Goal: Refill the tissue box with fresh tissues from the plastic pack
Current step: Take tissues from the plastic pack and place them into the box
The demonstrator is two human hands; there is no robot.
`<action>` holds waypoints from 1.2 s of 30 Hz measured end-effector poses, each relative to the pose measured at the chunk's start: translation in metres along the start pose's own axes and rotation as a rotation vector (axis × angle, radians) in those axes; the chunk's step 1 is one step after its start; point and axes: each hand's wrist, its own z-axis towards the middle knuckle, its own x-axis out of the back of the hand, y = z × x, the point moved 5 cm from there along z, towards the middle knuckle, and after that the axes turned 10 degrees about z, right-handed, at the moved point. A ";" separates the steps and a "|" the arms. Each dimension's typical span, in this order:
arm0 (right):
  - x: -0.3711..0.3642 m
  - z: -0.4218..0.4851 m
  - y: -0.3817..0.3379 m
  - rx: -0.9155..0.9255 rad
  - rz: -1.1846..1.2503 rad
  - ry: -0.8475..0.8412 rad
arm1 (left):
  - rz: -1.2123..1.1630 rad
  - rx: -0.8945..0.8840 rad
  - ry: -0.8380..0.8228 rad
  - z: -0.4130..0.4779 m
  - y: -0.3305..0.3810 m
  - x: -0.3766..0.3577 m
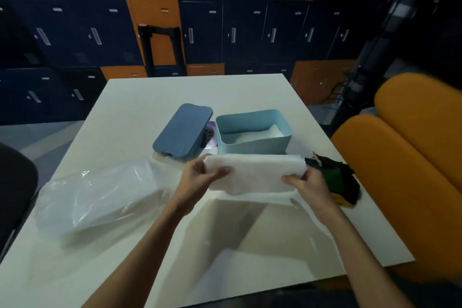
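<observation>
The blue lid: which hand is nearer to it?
Left. The left hand holds the tissue stack just in front of the lid; the right hand holds its other end, farther right.

white tissues (255, 174), pale blue box (251, 144), dark blue lid (182, 130)

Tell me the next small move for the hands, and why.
Probably carry the tissue stack forward and lower it into the open box. The left hand and right hand grip its ends near the box; the lid lies beside it.
</observation>
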 end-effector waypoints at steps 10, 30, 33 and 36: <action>0.000 0.012 0.034 0.013 -0.032 -0.035 | 0.110 0.001 0.160 -0.020 -0.033 -0.018; -0.014 0.034 0.048 0.111 -0.113 0.044 | 0.260 -0.062 0.281 -0.012 -0.033 -0.013; -0.013 0.034 0.046 0.116 -0.124 0.053 | 0.266 -0.053 0.292 -0.010 -0.036 -0.009; -0.009 0.033 0.036 0.142 -0.133 0.027 | 0.250 -0.040 0.261 -0.010 -0.034 -0.003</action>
